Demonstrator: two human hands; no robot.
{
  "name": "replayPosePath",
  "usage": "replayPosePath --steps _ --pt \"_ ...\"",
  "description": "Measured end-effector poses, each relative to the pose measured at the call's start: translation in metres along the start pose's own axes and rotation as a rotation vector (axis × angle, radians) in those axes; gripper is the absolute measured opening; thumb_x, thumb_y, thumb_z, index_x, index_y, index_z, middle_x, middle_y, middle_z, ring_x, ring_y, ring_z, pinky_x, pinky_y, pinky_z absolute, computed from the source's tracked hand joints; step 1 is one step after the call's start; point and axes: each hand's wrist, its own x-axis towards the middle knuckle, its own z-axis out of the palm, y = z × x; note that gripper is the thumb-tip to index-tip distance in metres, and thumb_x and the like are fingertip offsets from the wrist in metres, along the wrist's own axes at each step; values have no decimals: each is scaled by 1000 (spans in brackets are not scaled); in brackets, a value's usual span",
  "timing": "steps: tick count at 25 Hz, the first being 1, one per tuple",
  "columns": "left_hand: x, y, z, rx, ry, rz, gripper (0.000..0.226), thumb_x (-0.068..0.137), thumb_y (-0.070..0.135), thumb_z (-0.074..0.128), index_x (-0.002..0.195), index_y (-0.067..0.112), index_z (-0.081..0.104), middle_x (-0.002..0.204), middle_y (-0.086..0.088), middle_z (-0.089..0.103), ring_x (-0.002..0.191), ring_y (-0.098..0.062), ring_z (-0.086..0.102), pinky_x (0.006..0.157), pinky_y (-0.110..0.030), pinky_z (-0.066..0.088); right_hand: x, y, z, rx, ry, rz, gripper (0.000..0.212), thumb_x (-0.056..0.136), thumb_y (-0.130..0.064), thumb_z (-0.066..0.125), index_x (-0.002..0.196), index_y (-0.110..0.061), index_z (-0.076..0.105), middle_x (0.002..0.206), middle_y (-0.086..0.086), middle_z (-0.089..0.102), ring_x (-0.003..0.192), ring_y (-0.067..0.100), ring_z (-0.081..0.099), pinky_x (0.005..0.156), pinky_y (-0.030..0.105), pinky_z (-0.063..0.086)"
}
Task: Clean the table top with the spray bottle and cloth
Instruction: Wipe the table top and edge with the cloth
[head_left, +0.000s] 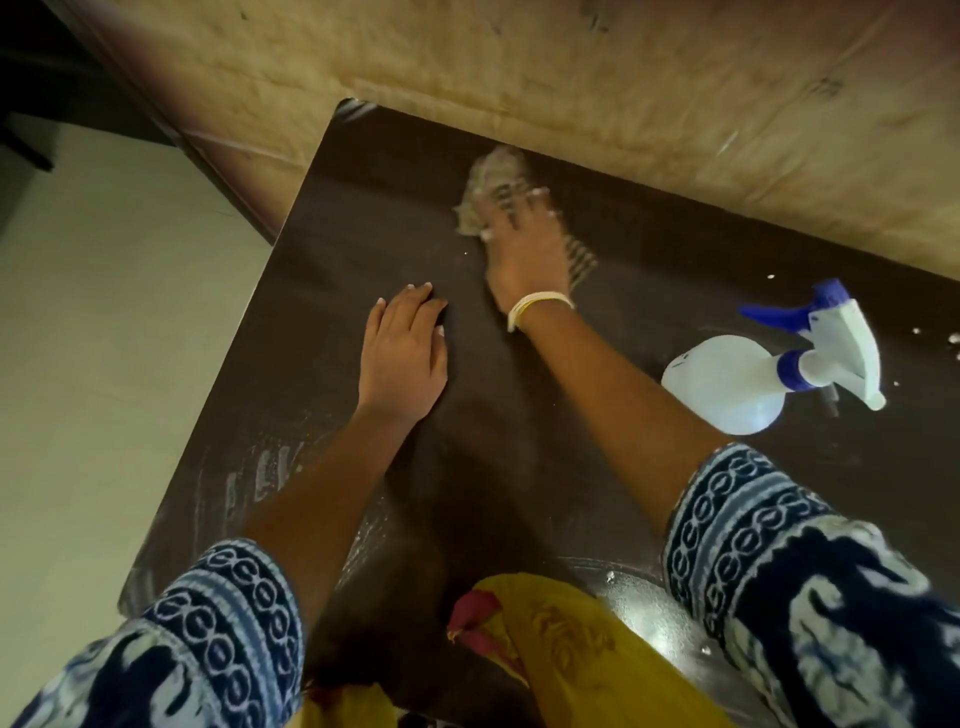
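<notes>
Setting I see: home interior, likely living room. Evidence: dark wood-laminate table (363, 218), pale tiled floor (104, 312), tan patterned rug (571, 78), household spray bottle (753, 379) lying on tabletop.

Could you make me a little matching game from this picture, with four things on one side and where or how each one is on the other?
Things:
1. spray bottle
2. cloth
3. left hand
4. bangles

Places or states:
A. flat on the table top, holding nothing
B. around the right wrist
C. lying on its side, at the right
D. under the right hand, blurred

Pairs: 1-C, 2-D, 3-A, 4-B
</notes>
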Motion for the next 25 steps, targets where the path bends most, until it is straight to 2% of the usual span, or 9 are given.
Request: replayPosePath --steps 2,4,6,8,10,11,16,21,25 --pt "-27 -6 -8 -4 48 -33 31 93 15 50 121 7 61 130 -12 58 124 -29 51 109 -49 35 -32 -44 12 -38 -176 -392 49 99 -24 43 147 -32 39 155 11 36 144 38 25 116 49 23" --pt "-54 -17 -16 -1 67 -23 30 92 14 51 119 5 62 127 -14 58 121 -31 52 107 -50 36 -40 -51 12 -26 -231 -562 49 99 -21 43 147 -34 39 156 6 35 146 32 24 117 46 22" --pt "-76 -30 -22 14 46 -3 31 93 14 51 121 6 61 130 -14 57 124 -30 50 108 -49 36 -23 -36 11 9 -147 -421 49 98 -17 43 145 -31 43 153 9 39 145 34 28 116 49 26" --pt "-91 -43 -27 20 20 -6 32 95 14 49 124 6 60 134 -13 55 128 -30 48 110 -47 36 -2 -20 6 41 -47 -77 49 97 -18 41 146 -27 44 152 13 39 143 36 29 113 50 30" --pt "-104 -52 -32 14 10 -18 33 95 14 49 125 5 59 135 -14 55 129 -31 48 109 -47 37 3 -26 6 79 1 191 49 99 -23 40 148 -27 39 156 12 33 146 36 24 117 48 24" --pt "-111 -56 -35 14 9 -22 33 95 14 49 125 4 59 135 -15 55 129 -31 48 108 -47 38 -2 -39 8 66 8 224 49 100 -24 40 149 -28 36 158 10 29 147 35 20 118 47 21" --pt "-162 -85 -58 11 34 -87 35 93 13 48 125 3 59 133 -17 56 127 -33 49 107 -48 40 -73 -107 24 -27 -140 -244 50 101 -26 38 151 -31 32 157 10 30 146 36 22 117 48 21" --pt "-246 -112 -83 26 13 -118 34 92 12 48 122 3 61 130 -17 58 122 -34 52 104 -48 42 -181 -163 33 -46 -193 -419 47 103 -30 37 149 -35 33 158 5 31 147 31 21 118 46 20" --pt "-314 -116 -91 22 -9 -72 32 91 8 54 122 2 61 130 -18 58 119 -34 54 100 -45 46 -278 -180 34 -27 -221 -447 47 102 -27 38 148 -36 34 158 5 31 147 30 22 119 44 20"
